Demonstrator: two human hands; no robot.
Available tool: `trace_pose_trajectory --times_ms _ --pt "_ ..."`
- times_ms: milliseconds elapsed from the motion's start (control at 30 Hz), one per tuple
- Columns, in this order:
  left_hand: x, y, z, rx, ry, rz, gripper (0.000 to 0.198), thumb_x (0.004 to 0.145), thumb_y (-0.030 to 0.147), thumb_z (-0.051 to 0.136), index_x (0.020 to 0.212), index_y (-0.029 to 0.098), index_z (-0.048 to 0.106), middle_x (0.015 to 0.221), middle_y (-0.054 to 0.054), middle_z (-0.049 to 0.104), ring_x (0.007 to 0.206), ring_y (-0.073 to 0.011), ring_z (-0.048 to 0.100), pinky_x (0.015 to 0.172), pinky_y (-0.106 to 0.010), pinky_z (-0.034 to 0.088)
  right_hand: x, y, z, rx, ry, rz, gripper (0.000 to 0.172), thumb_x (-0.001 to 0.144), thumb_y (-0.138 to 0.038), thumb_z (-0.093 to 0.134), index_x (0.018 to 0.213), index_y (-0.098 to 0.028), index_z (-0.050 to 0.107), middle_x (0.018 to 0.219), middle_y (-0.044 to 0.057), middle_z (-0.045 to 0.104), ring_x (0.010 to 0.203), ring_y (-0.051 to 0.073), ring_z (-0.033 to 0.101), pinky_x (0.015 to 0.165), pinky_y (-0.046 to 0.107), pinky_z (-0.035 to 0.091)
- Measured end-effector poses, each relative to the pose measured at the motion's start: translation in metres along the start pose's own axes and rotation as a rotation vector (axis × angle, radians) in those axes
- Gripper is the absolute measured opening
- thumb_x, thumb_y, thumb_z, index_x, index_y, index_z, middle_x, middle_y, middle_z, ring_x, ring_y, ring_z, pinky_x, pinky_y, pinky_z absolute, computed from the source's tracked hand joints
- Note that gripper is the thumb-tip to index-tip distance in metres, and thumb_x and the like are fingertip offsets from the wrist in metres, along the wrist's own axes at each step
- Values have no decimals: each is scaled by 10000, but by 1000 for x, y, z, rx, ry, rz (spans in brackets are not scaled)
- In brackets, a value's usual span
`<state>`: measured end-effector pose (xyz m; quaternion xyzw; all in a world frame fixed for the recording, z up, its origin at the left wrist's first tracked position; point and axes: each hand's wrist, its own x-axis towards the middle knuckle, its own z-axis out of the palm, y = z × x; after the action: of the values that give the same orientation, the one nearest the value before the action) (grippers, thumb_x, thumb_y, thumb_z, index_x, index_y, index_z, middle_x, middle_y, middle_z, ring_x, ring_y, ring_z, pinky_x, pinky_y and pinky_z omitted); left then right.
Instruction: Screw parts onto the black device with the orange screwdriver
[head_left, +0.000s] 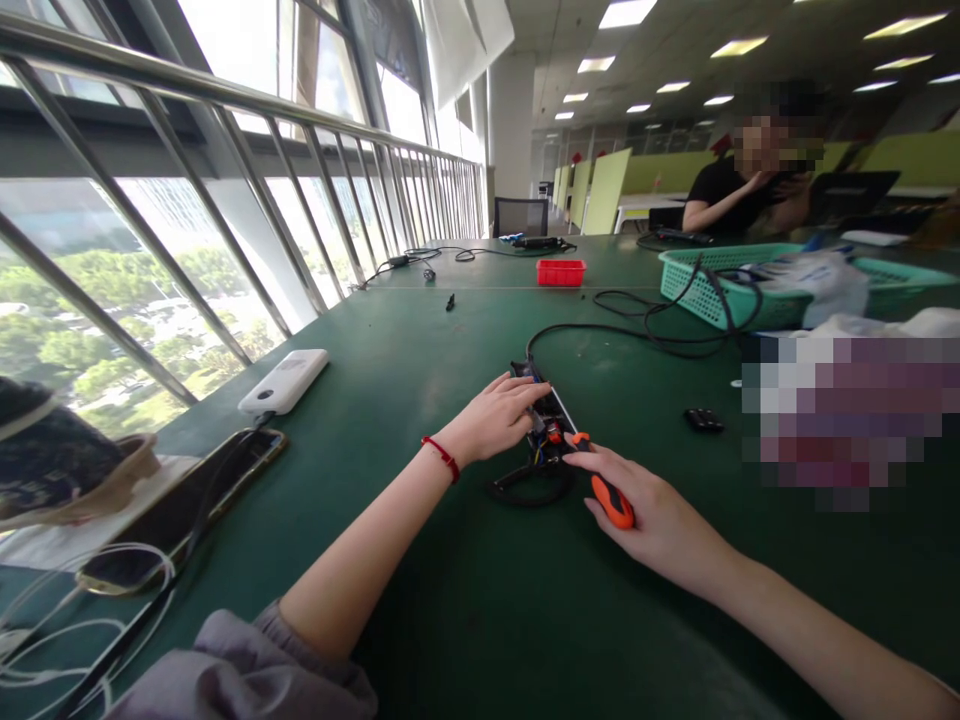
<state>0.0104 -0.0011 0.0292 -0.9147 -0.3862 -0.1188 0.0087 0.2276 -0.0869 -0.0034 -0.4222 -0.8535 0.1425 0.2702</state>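
Observation:
On the green table lies an opened black corded device [538, 452], its inner wires and a red part showing; its exact kind I cannot tell. My left hand [495, 415] holds it from the left, fingers stretched across its upper part, with the thumb partly hidden. My right hand [645, 505] is closed round the orange-and-black handle of a screwdriver [613, 503]. The metal shaft points up and left along the device, ending close to my left fingertips. Where the tip touches is hard to make out. A black loop-shaped part [529, 492] sits at the device's near end.
A small black piece [703, 420] lies right of the device. Farther off are a red tray [561, 272], a green basket [697, 290] and black cable. A white power bank [285, 382] and a phone [187, 505] lie left. Across the table sits a person [742, 190].

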Motion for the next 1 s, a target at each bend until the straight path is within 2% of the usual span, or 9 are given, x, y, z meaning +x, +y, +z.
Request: trace_pose_trajectory --times_ms 133,267,400,500,667,833,1000 --pt "-1 -5 -1 96 5 76 574 763 49 415 1316 201 418 1370 -24 444 1268 -180 351 1131 -368 164 1 -2 -1 82 45 5 436 818 -227 513 1245 -294 454 1235 51 570 1127 202 561 955 390 459" --pt "-4 -9 -7 200 58 37 448 798 200 542 1243 204 492 1188 -55 543 1108 -225 442 1053 -383 268 2 -6 -7 210 212 29 425 842 -295 525 1257 -265 438 1135 54 606 989 175 623 895 343 495" --pt "-10 -10 -9 252 101 -74 417 772 426 610 1098 169 564 1039 -92 541 983 -256 472 930 -405 354 -3 -6 -12 249 453 16 270 867 -329 488 1113 -236 550 872 24 624 682 127 619 649 264 521" --pt "-15 -11 -1 217 145 -134 425 774 462 601 1076 167 553 1070 -93 527 1002 -262 465 925 -400 351 -7 -6 -12 287 533 57 188 871 -308 481 1004 -226 585 785 6 597 567 99 564 540 233 478" --pt "-20 -10 15 116 234 -205 417 773 444 622 1089 199 503 1046 -52 561 1002 -230 496 952 -362 334 -7 -7 -8 448 495 87 117 826 -255 557 934 -224 526 715 -25 595 548 97 581 536 217 499" --pt "-19 -2 19 189 279 -276 411 763 420 647 1060 186 486 998 -49 574 949 -229 512 872 -351 365 -4 -8 -9 405 461 52 82 833 -233 541 914 -224 534 696 -34 606 556 92 603 557 207 511" --pt "-18 2 17 249 275 -289 409 775 443 630 1053 184 479 985 -52 570 925 -232 508 823 -352 368 -5 -8 -8 368 449 65 82 835 -250 537 911 -221 529 641 -37 585 587 118 626 549 220 512"
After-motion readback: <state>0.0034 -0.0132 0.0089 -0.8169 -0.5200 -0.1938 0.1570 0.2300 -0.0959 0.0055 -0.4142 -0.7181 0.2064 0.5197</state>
